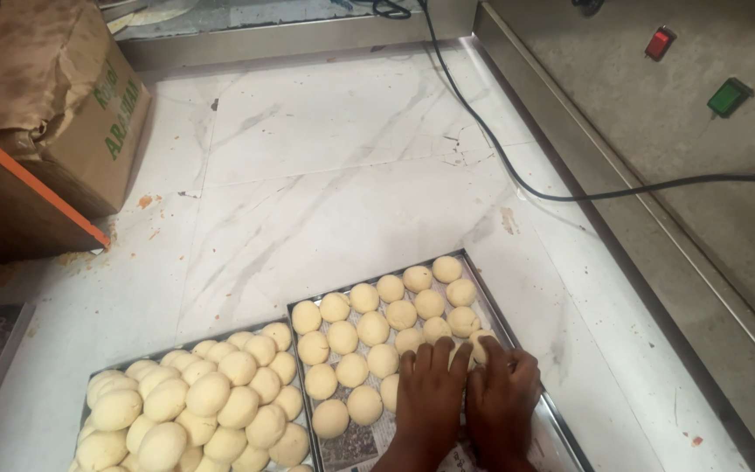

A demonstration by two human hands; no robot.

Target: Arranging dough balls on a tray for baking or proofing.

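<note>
bare marble floor (334, 175) beyond packed tray (493, 301)

A white marble-patterned floor (334, 166) with grey veins fills most of the view, flecked with orange crumbs near its left edge. A worn cardboard box (72, 105) sits at the upper left, partly over a brown board with an orange edge (19, 210). A black cable (517, 175) snakes down from the top and runs off to the right. It crosses a stainless steel panel (657, 157) carrying a red switch (660, 43) and a green switch (729, 96).
</note>
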